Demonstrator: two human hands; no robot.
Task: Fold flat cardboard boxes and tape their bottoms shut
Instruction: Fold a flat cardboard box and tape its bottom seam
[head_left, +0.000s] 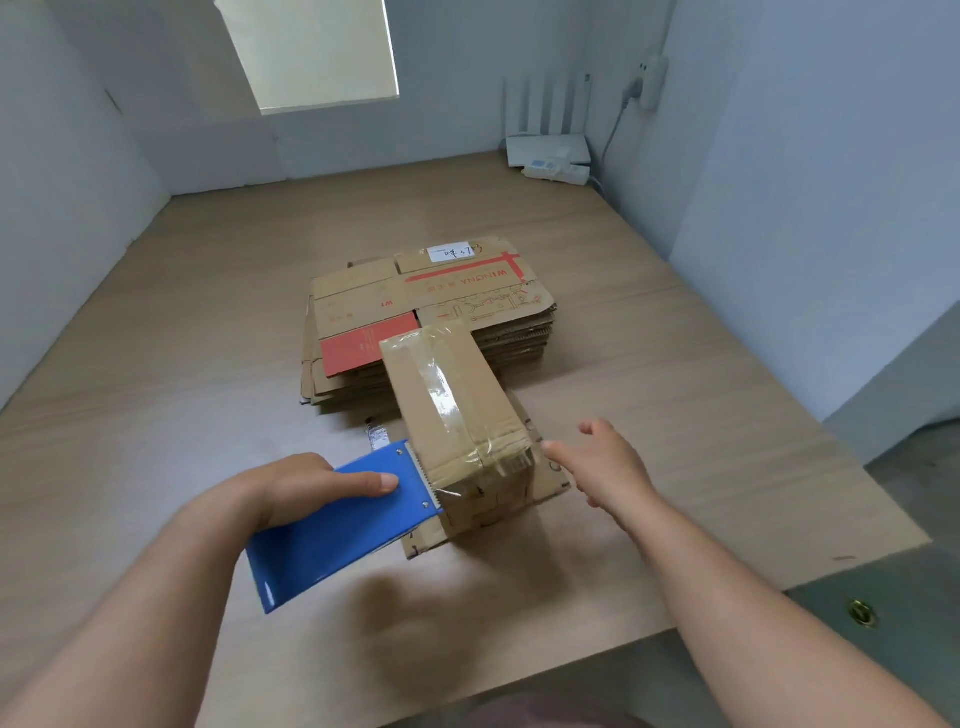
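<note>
A folded cardboard box stands upside down on the wooden table, a strip of clear tape running along its bottom seam and down the near end. My left hand grips a blue tape dispenser whose toothed edge sits against the box's near end. My right hand hovers just right of the box with fingers spread, its fingertips close to the box's near right corner; I cannot tell if they touch. Behind the box lies a stack of flat cardboard boxes.
A white router and a power strip sit at the table's far right corner, with a cable running up to a wall plug. Walls close in on the left, back and right. The table's near right edge drops off near a brass fitting.
</note>
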